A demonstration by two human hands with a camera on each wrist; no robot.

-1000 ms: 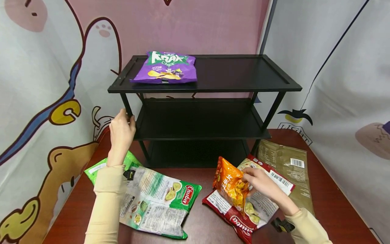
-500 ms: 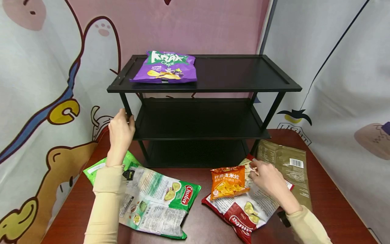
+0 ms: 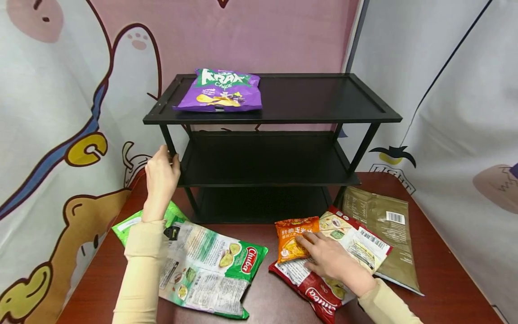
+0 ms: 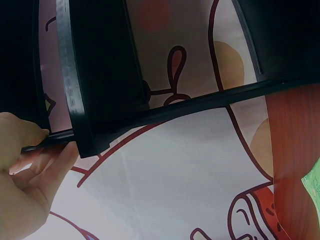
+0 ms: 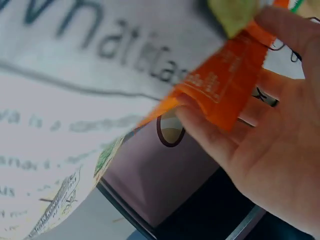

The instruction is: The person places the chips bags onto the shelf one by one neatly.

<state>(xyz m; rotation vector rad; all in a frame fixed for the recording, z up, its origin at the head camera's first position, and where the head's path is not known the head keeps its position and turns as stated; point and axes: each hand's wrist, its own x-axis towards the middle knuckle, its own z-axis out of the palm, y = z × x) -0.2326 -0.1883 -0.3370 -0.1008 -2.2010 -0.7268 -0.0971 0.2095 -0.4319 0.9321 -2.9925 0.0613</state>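
My left hand (image 3: 162,173) grips the front left post of a black three-tier shelf (image 3: 267,159); in the left wrist view its fingers (image 4: 60,165) curl round the slim black bar. My right hand (image 3: 329,254) rests with fingers spread over the right side of a small orange snack bag (image 3: 289,243). The right wrist view shows the orange bag (image 5: 227,82) across the fingers, with a digit at either edge. Under both lies a red-and-white Chuba chip bag (image 3: 323,294), partly covered.
A purple Krax chip bag (image 3: 222,92) lies on the shelf's top tier, at left. On the reddish table (image 3: 441,279) are a green-and-white Chuba bag (image 3: 210,265), a bright green bag (image 3: 174,213) partly behind it, and a flat gold-brown bag (image 3: 390,238) at right.
My right hand has let go of the orange bag's right corner and moved left and down onto its face. The orange bag went from tilted to flat. The left hand stays put.
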